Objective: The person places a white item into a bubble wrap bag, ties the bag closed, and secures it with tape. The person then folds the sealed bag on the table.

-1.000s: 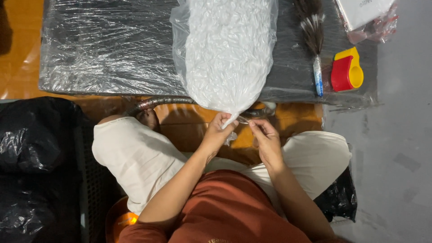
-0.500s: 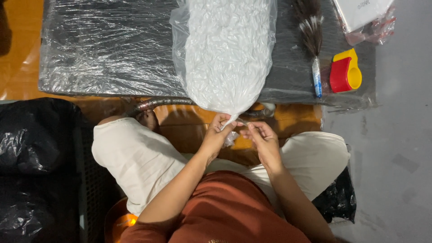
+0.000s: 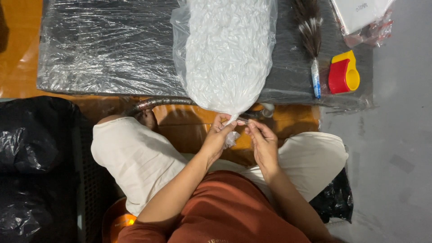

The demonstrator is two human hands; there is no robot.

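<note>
A large clear plastic bag stuffed with small white pieces lies across a low table wrapped in plastic film, its gathered neck hanging over the near edge. My left hand pinches that twisted neck between thumb and fingers. My right hand is just beside it, fingertips closed on the same neck or on something thin there; I cannot tell which. Both hands are above my lap, between my cream-trousered knees.
A dark feather brush with a white handle and a red-and-yellow tape dispenser lie on the table's right part. A clear packet sits at the top right. Black plastic bags fill the left. A metal hose runs under the table edge.
My right hand has drawn closer to my left at the bag's neck. The bag and the table items have not moved.
</note>
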